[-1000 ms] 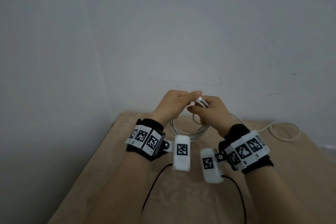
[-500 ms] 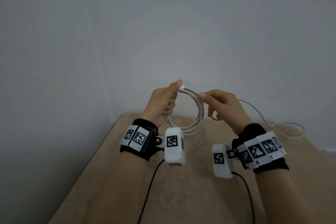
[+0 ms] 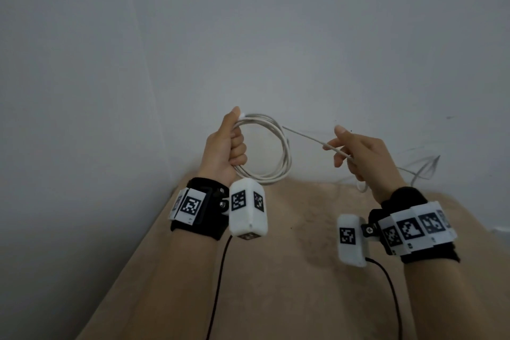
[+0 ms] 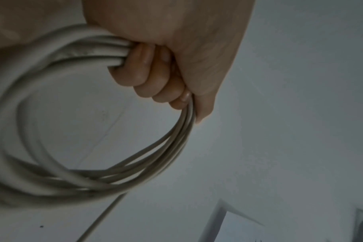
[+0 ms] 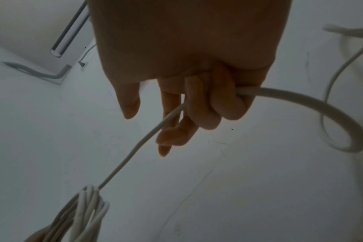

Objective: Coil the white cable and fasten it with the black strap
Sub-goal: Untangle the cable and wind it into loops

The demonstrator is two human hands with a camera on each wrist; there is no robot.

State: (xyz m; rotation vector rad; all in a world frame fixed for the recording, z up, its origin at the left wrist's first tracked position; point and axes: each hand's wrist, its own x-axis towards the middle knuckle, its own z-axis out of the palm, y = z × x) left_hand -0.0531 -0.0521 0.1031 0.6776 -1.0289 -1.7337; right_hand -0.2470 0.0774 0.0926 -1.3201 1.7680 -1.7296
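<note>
My left hand (image 3: 230,146) is raised above the table and grips a coil of several loops of the white cable (image 3: 278,152); in the left wrist view its fingers (image 4: 153,77) are curled round the bundle (image 4: 31,114). A straight run of cable (image 3: 303,135) leads from the coil to my right hand (image 3: 356,154), held to the right at about the same height. The right hand's fingers (image 5: 209,104) are curled round that strand (image 5: 139,144), and the slack (image 5: 332,114) loops out behind the hand. No black strap is in view.
A beige table (image 3: 289,270) lies below both hands, set against a pale wall (image 3: 276,36) with a corner at the left. The loose tail of the cable (image 3: 422,168) trails blurred to the far right. Black wrist-camera leads (image 3: 218,284) hang under the forearms.
Both hands have risen from the table and moved apart. The right hand has drawn away to the right, pulling a straight length of cable out from the coil in the left hand.
</note>
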